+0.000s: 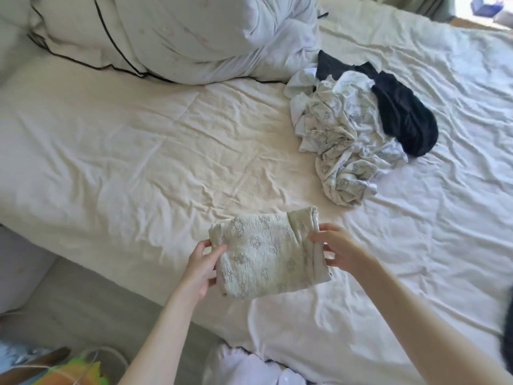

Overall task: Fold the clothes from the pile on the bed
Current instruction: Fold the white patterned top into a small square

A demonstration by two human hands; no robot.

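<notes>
Bed point(138, 151): folded garment point(263, 257) at near edge; clothes pile point(352, 126) behind, to its right; bundled duvet point(177, 37) far left.

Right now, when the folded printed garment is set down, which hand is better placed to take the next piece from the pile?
The right hand, probably. The pile of clothes lies up and to the right of the folded printed garment, on the right hand's side; the left hand would have to cross over the garment.

Beige cartoon-printed garment point(263, 257), white-and-navy pile point(361, 126), cream sheet point(138, 151), black-piped duvet point(166, 34).
</notes>
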